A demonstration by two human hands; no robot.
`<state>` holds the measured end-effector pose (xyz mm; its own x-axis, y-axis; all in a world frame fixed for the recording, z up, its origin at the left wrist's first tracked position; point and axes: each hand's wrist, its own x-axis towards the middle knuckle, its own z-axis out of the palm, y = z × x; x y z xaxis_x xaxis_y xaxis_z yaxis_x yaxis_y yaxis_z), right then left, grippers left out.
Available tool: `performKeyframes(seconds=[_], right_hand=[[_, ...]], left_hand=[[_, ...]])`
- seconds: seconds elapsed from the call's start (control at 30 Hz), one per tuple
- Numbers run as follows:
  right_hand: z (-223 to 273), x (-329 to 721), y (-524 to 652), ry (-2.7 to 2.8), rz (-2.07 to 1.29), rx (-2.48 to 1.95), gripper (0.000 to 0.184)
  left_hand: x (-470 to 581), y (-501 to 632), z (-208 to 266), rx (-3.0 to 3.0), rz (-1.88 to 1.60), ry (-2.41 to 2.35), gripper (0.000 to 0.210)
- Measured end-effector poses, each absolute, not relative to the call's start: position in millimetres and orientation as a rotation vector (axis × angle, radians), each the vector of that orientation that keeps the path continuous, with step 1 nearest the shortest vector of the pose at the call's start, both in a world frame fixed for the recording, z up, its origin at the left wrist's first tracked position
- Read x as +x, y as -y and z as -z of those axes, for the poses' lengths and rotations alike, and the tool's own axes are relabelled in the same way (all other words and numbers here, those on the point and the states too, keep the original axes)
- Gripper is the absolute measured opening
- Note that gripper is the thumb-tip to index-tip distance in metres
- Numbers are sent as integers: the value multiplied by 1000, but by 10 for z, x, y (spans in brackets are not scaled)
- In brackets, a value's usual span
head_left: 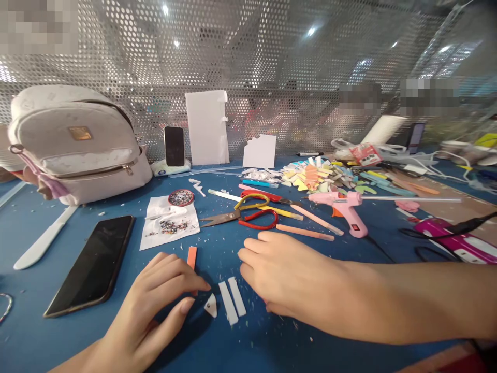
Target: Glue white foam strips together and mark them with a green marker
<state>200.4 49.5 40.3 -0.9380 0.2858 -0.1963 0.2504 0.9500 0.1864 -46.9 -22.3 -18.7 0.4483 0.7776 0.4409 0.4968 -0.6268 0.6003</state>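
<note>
Lying on the counter [279, 352] at 3 o'clock from the left grip [165, 292], whose finger and thumb stand apart, the small white piece [211, 307] should handle light, stiffish and easily creased, so pinch its edges; the right grip [281, 269], fingertips hidden, cannot be judged.

The left hand [157, 298] is bare, with slim, gently tapering fingers and a rounded thumb; its nails are too indistinct to describe. The left wrist [99, 352] is uncovered as far as the lower edge of the view. The right hand [285, 272] is bare as well, its back smooth and rounded, its knuckles soft in outline, its fingertips mostly hidden. The right forearm [392, 303] shows smooth and uncovered out to the right edge.
</note>
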Motion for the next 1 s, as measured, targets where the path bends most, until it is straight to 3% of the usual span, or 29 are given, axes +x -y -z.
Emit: performKeyframes(seconds=[0.27, 0.63, 0.83, 1.0], right_hand=[[-502, 1945, -481, -2839, -147, 464, 41], [-524, 1983, -513, -2882, -44, 482, 37], [-610, 1802, -681, -2892, 173, 525, 39], [-359, 1419, -924, -3077, 233, 541, 47]], left_hand=[[-468, 233, 183, 2319, -993, -1079, 22], [-455, 239, 192, 2255, -1031, -1103, 22], [-471, 274, 179, 1996, -1319, -1169, 30], [-503, 266, 189, 1925, -1433, -1132, 29]])
